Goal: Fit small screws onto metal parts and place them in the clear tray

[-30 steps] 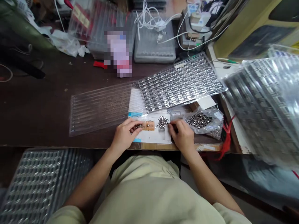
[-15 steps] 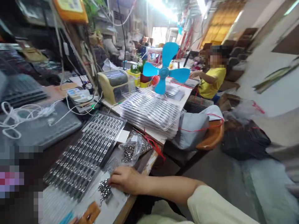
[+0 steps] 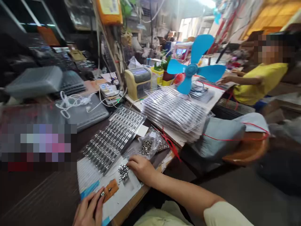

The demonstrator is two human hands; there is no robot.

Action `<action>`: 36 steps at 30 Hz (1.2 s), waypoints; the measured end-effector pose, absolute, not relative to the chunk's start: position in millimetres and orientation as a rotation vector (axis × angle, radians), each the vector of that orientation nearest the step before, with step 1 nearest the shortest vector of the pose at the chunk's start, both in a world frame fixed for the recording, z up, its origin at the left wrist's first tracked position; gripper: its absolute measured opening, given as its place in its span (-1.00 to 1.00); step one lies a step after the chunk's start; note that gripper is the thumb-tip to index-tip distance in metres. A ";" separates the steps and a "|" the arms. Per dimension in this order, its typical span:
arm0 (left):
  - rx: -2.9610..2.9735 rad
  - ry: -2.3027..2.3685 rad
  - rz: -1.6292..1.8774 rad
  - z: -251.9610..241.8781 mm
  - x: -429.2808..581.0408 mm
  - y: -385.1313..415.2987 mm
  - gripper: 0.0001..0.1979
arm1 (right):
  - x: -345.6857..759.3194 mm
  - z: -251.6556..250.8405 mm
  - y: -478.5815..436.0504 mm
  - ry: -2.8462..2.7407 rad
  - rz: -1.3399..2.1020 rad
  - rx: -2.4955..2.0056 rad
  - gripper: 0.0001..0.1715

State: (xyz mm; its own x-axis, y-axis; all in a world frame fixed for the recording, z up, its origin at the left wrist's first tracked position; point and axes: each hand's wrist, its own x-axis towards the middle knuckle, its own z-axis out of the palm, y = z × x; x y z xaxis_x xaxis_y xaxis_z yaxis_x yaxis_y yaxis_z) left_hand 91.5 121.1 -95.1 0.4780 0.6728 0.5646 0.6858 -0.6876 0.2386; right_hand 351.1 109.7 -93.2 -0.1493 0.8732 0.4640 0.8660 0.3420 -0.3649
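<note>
Orange-brown and oblong, the small block [image 3: 111,190] lay low, left of centre in the frame, near a heap of shiny metal pieces [image 3: 123,173]. We saw the left hand [image 3: 90,207], fingers narrowly parted, at the block's near end; the right hand [image 3: 142,171] curled at the heap's edge. We couldn't tell whether either gripped anything.

A crowded workshop is lit from its far end by a white overhead lamp [image 3: 207,3] and a bright window [image 3: 185,29]. Dark, pale-framed panes [image 3: 30,14] are seen at upper left, an orange panel [image 3: 270,18] at upper right. A dark bench [image 3: 80,142] is flanked by a pale table [image 3: 218,94]; a brown chair [image 3: 246,154] is set on grey floor [image 3: 225,194].
</note>
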 end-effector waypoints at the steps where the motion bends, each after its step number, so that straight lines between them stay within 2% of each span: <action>1: -2.664 -1.267 -1.017 -93.5 92.6 118.9 -0.77 | 350.8 -92.2 109.9 -1.983 0.029 -1.507 -0.89; 11: -2.607 -1.643 -1.074 -88.3 100.3 108.4 -0.79 | 345.9 -83.3 107.0 -1.930 0.080 -1.478 -0.83; 20: -2.554 -1.843 -1.089 -76.8 105.7 107.8 -0.82 | 344.8 -87.8 110.4 -2.013 -0.105 -1.440 -0.75; 36: -2.610 -1.982 -1.082 -75.5 104.1 115.1 -0.82 | 349.6 -94.7 118.7 -2.094 -0.068 -1.456 -0.86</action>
